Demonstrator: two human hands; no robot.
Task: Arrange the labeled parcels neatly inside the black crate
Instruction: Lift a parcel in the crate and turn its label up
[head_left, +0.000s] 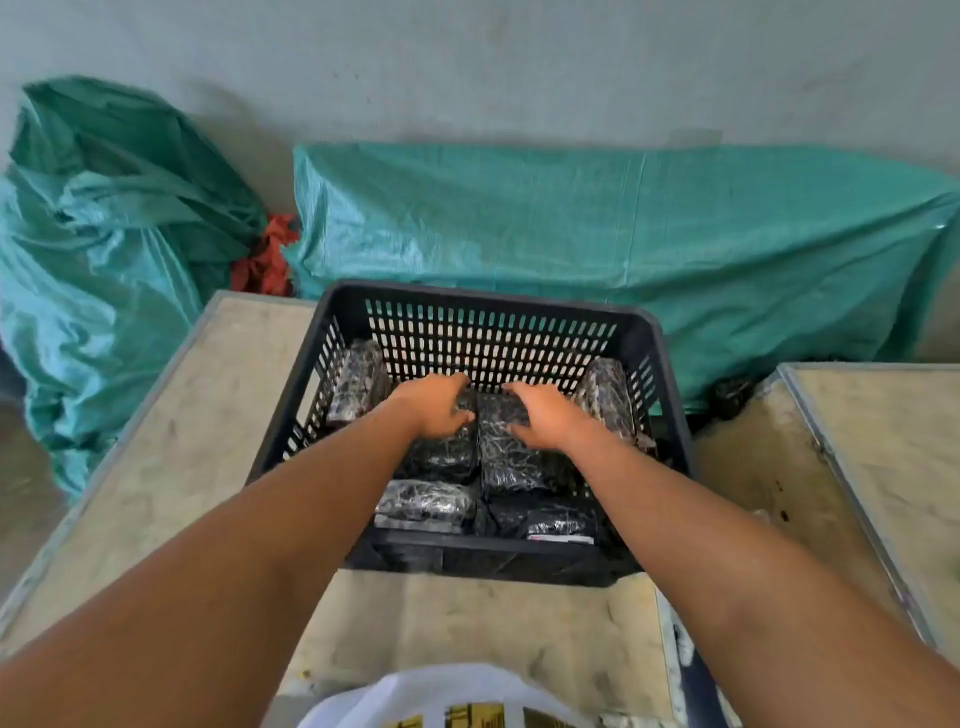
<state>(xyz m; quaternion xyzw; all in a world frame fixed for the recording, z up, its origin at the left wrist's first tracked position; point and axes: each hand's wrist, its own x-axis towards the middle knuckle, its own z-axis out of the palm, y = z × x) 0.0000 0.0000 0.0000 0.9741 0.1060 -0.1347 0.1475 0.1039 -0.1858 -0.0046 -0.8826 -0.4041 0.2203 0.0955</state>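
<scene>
A black slatted crate (483, 306) stands on a worn table and holds several black plastic-wrapped parcels. Both my hands reach into its middle. My left hand (434, 410) lies on the left middle parcel (441, 457), fingers curled over its far end. My right hand (540, 415) grips the neighbouring middle parcel (506, 457) from the right side. One parcel (358, 382) leans upright against the crate's left wall, another (605, 400) against the right wall. Two more parcels (423, 501) (556, 522) lie flat at the near end, one showing a white label edge.
Teal woven sacks (571, 223) (104, 234) lie behind the table against a grey wall, with a red bag (265, 260) between them. A second table (893, 467) stands to the right. A white printed bag (452, 701) sits at the near table edge.
</scene>
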